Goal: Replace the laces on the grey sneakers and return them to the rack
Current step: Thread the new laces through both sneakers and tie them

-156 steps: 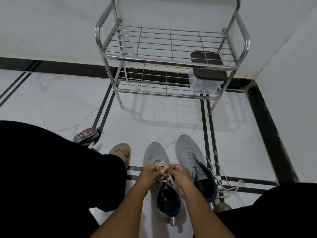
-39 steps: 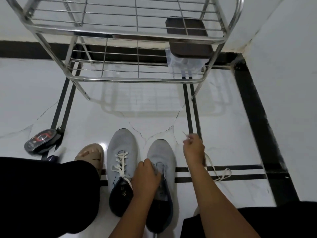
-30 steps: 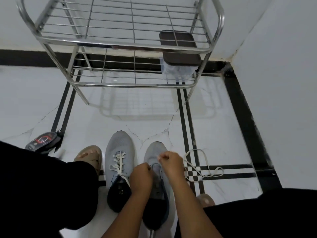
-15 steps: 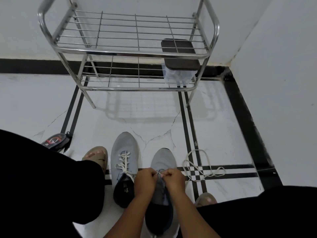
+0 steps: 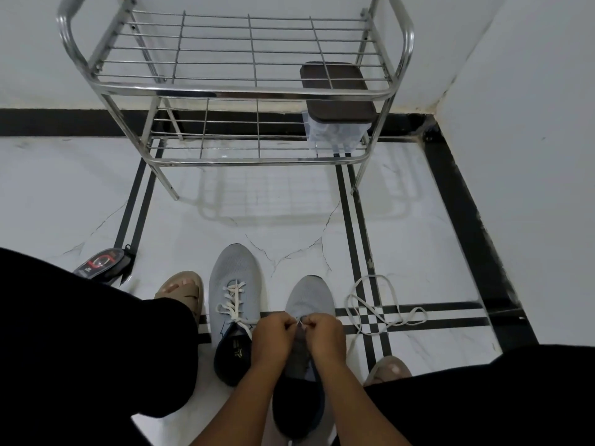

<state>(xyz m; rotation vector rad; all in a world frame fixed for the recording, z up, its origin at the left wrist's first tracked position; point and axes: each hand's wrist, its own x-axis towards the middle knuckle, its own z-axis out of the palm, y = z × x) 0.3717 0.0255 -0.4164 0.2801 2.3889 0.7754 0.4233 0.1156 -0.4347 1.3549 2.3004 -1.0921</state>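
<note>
Of the 2 grey mesh sneakers on the floor, the left grey mesh sneaker (image 5: 234, 284) already carries a white lace crossed up its front and looks finished, or close to it. The right grey mesh sneaker (image 5: 309, 304) shows no lacing that I can make out; it sits beside the first, toe pointing toward the rack. Both hands are bunched over its eyelets: the left hand (image 5: 273, 333) and the right hand (image 5: 325, 329) have their fingers curled in a tight pinch, and a small pale tip shows between them, most likely the end of a lace. So I judge this to be the start of lacing the 2nd shoe, with nearly the whole threading, the tying and the return of both shoes still to do.

A loose white shoelace (image 5: 383, 304) lies in loops on the white marble floor (image 5: 289, 220), just right of the shoe. Whether it joins what the hands pinch, I cannot tell.

The chrome wire 2-tier shoe rack (image 5: 238, 91) stands ahead against the wall. Its top tier is bare, and the lower one holds a clear plastic box with a dark brown lid (image 5: 336, 107) at its right end, leaving the left span open. The wall on the right closes in; a black and red flat packet (image 5: 103, 263) lies at the left, near a tan sandal (image 5: 182, 291).
</note>
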